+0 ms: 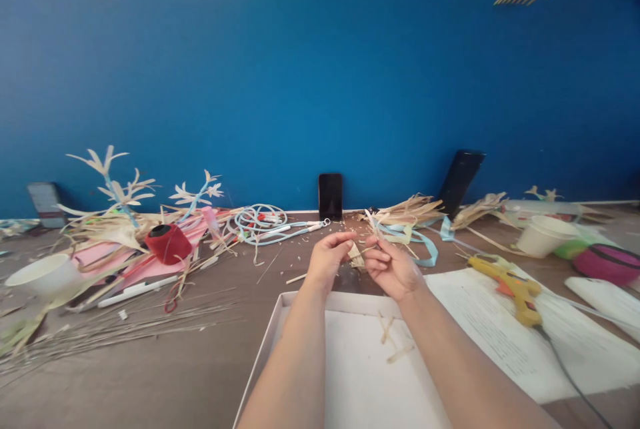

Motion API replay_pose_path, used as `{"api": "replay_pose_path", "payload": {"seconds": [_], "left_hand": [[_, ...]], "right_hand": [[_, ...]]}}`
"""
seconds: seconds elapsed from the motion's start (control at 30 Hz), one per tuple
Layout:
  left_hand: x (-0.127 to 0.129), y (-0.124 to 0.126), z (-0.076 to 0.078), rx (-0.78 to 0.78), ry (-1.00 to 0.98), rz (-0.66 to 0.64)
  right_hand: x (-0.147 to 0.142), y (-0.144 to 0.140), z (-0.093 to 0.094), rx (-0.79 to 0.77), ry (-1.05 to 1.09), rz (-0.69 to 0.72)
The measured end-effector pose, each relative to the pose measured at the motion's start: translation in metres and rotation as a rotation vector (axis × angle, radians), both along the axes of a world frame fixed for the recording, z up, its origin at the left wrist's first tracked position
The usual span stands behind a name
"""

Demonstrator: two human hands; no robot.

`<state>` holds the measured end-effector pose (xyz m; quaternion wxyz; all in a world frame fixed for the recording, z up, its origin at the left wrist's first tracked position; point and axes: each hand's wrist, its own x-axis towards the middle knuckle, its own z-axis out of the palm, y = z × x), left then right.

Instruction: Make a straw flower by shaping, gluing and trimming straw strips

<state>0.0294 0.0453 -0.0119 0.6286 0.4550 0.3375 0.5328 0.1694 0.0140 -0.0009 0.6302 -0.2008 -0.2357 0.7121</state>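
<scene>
Both hands meet over the far edge of a shallow white box lid [380,376]. My right hand [395,268] pinches a thin, pale strip [371,222], like dried husk or straw, that sticks up past the fingertips. Just across a small gap, my left hand [327,259] has its thumb and forefinger pressed together; whatever it may hold is too small to make out. A wider pale piece [356,256] shows between the hands, and I cannot tell whether it is held or lies on the table. Several short straw-coloured bits [387,329] lie in the lid.
Right: a yellow glue gun [520,289] on printed paper [480,322], a white cup [547,236], dried husk bundles [410,209]. Left: husk flowers [123,192], a red spool [169,244], thin wires [125,329], a white cup [44,274]. A phone [331,196] leans against the blue partition [320,82].
</scene>
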Motion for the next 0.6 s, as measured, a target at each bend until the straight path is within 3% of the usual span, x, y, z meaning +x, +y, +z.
{"api": "replay_pose_path", "payload": {"seconds": [0.3,0.6], "left_hand": [[0.0,-0.005,0.005,0.011,-0.058,-0.024],[0.004,-0.006,0.006,0.013,0.022,-0.016]], "right_hand": [[-0.006,0.003,-0.009,-0.012,-0.135,-0.032],[-0.014,0.002,-0.008,0.031,-0.184,-0.105]]}}
